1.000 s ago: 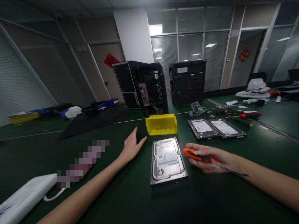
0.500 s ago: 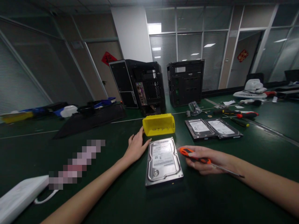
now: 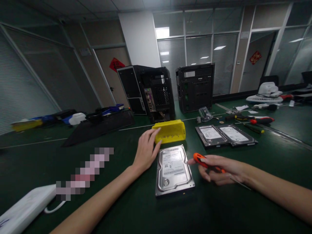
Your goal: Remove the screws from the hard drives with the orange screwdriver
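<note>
A silver hard drive point(image 3: 174, 170) lies label up on the green table in front of me. Just behind it is a yellow bin point(image 3: 170, 126), its open side facing me, with several small screws inside. My left hand point(image 3: 147, 148) is at the bin's left edge, fingers apart, fingertips over the rim and near the drive's upper left corner. My right hand point(image 3: 219, 167) holds an orange and black screwdriver point(image 3: 200, 159) by its handle, the shaft pointing back toward my wrist. Its fingertips are beside the drive's right edge.
Two more hard drives point(image 3: 225, 135) lie at the right. Behind them are a clear plastic piece point(image 3: 205, 114), pliers and tools point(image 3: 264, 120). Two black computer cases point(image 3: 156, 92) stand at the back. A white box point(image 3: 26, 206) is at the lower left, a black panel point(image 3: 99, 126) farther back.
My left hand has moved from beside the bin up onto its left rim. My right hand has turned slightly with the screwdriver. The whole view has shifted a little.
</note>
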`<action>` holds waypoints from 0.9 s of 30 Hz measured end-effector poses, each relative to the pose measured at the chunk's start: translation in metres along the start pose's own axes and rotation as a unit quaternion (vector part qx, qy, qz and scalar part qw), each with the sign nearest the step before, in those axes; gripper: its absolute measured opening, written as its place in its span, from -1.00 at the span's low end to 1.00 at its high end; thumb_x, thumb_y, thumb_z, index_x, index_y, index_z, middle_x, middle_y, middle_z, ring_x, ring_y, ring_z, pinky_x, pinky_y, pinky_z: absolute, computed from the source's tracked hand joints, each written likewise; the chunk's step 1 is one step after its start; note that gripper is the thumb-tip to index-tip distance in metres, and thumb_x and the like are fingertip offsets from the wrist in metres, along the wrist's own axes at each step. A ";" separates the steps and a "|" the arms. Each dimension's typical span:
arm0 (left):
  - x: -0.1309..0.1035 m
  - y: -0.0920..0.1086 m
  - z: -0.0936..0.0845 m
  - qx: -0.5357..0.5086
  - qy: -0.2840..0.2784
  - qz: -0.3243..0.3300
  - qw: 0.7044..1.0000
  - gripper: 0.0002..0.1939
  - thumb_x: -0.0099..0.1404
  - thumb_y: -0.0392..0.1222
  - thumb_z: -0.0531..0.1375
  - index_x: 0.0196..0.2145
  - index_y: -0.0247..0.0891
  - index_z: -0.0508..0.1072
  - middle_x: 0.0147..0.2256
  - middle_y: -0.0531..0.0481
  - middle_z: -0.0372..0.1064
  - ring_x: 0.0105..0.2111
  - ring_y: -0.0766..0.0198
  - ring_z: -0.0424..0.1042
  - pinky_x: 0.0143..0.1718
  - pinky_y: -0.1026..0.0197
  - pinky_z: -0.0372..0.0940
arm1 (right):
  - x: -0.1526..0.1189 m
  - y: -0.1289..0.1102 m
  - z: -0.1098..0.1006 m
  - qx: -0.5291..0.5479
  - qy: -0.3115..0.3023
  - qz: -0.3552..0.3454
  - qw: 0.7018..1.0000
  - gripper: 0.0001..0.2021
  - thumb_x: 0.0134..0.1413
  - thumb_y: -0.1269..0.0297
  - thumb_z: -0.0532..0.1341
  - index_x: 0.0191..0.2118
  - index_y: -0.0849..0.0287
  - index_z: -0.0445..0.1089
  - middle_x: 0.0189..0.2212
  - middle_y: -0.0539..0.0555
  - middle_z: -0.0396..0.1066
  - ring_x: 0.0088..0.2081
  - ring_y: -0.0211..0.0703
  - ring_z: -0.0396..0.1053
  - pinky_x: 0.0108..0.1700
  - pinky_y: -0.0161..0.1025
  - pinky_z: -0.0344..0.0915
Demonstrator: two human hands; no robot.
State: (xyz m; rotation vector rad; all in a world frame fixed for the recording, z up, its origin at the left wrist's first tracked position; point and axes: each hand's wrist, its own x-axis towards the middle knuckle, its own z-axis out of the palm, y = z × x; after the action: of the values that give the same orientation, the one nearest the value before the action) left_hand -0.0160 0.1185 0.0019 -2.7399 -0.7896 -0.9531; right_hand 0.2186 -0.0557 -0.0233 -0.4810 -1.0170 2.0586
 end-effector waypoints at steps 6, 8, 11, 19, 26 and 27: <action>0.024 0.026 0.012 -0.162 -0.225 0.070 0.958 -0.60 0.34 0.02 -0.05 0.05 -0.14 0.27 -0.02 -0.05 0.30 -0.04 0.16 0.28 -0.04 0.09 0.18 | 0.003 0.007 -0.016 0.030 -0.039 -0.004 0.999 -0.48 0.20 -0.08 -0.30 -0.15 0.19 0.21 -0.64 -0.02 0.32 -0.82 -0.45 -0.02 -0.80 -0.47 -0.16; 0.028 0.031 0.017 -0.158 -0.230 0.080 0.957 -0.57 0.31 0.06 -0.03 0.04 -0.15 0.29 -0.04 -0.07 0.32 -0.06 0.13 0.29 -0.04 0.06 0.16 | 0.006 0.004 -0.012 0.034 -0.010 -0.020 0.999 -0.50 0.20 -0.08 -0.27 -0.20 0.18 0.22 -0.59 -0.01 0.31 -0.79 -0.47 -0.02 -0.78 -0.47 -0.17; 0.029 0.033 0.018 -0.158 -0.229 0.082 0.957 -0.58 0.32 0.07 -0.04 0.00 -0.16 0.34 -0.10 -0.07 0.36 -0.11 0.14 0.32 -0.08 0.08 0.17 | 0.011 -0.022 0.006 0.008 0.102 -0.062 0.993 -0.59 0.18 -0.03 -0.09 -0.25 0.21 0.28 -0.51 -0.03 0.21 -0.66 -0.49 0.04 -0.69 -0.50 -0.12; 0.029 0.031 0.018 -0.189 -0.257 0.055 0.946 -0.58 0.31 0.08 -0.05 0.01 -0.13 0.32 -0.01 -0.04 0.31 -0.03 0.14 0.28 -0.04 0.11 0.15 | 0.022 -0.158 0.042 -0.534 0.287 -0.197 0.770 -0.74 -0.13 0.18 0.29 -0.31 0.24 0.41 -0.40 0.02 0.32 -0.40 -0.36 0.23 -0.38 -0.39 0.18; 0.027 0.030 0.017 -0.206 -0.261 0.068 0.941 -0.57 0.32 0.09 -0.07 0.07 -0.07 0.26 0.00 -0.03 0.30 -0.03 0.13 0.28 -0.03 0.05 0.15 | 0.056 -0.151 0.007 -0.646 0.312 -0.119 0.687 -0.68 -0.11 0.09 0.25 -0.34 0.27 0.28 -0.55 0.01 0.28 -0.54 -0.33 0.25 -0.50 -0.33 0.19; 0.027 0.030 0.017 -0.210 -0.259 0.064 0.940 -0.57 0.32 0.09 -0.07 0.05 -0.07 0.28 -0.01 -0.02 0.31 -0.03 0.13 0.28 -0.03 0.05 0.15 | 0.059 -0.149 0.004 -0.657 0.287 -0.110 0.688 -0.67 -0.10 0.09 0.25 -0.31 0.27 0.27 -0.52 0.03 0.30 -0.52 -0.32 0.26 -0.49 -0.33 0.20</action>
State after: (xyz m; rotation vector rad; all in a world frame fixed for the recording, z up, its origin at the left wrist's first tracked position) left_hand 0.0269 0.1092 0.0059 -3.4357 -0.4928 -0.3989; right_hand 0.2499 0.0453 0.0971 -1.4877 -1.8587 0.5118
